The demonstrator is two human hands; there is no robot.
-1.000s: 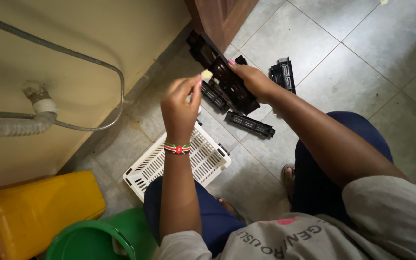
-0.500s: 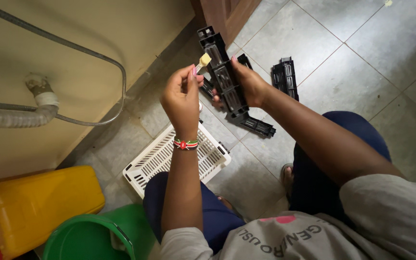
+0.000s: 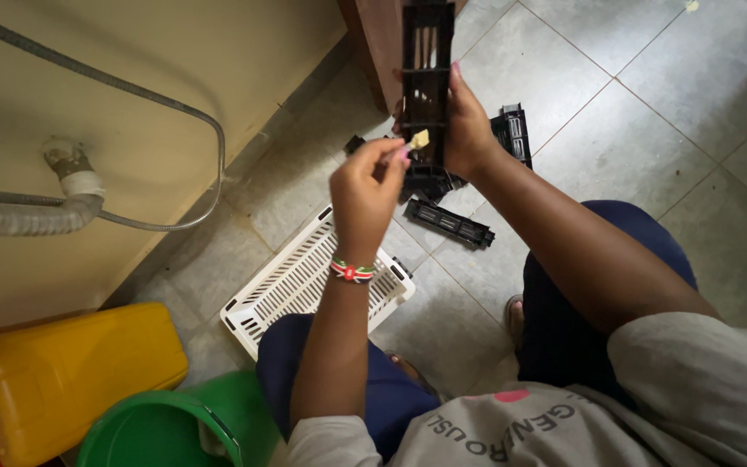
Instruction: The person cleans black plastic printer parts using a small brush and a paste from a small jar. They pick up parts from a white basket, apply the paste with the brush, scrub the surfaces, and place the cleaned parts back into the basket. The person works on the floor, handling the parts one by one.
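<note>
1. A yellow jug and a green bucket sit far left, beside a white basket on the floor.
2. The left hand pinches a small pale scrap, fingers closed, pressing it against the grille.
3. The right hand grips the black grille upright, steadying it for wiping; other black pieces lie below.

Grey tiled floor is carrying: white slotted plastic basket, black slotted plastic strips &, yellow plastic jerrycan, green plastic bucket.
</note>
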